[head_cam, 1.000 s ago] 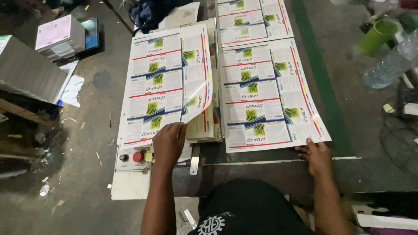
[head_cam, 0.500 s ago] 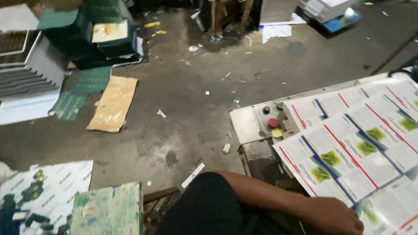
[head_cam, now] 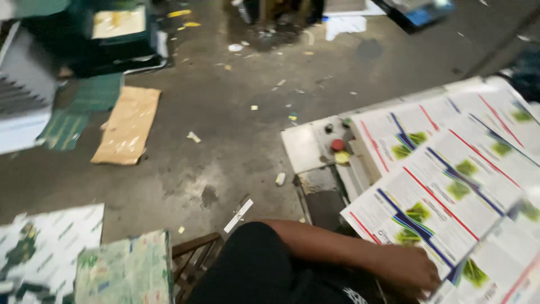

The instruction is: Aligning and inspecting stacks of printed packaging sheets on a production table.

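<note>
I see my left hand (head_cam: 408, 270) low at the near edge, laid flat with fingers spread on the big printed sheet (head_cam: 444, 186). That sheet lies on the table (head_cam: 304, 149), right of the red button (head_cam: 337, 144). My right hand is out of sight. Farther off, a brown cardboard piece (head_cam: 128, 125) lies on the floor (head_cam: 225, 101).

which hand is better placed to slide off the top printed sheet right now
Probably the left. The left hand already rests on the near corner of the printed sheet, beside the control panel. The right hand is out of view.
</note>
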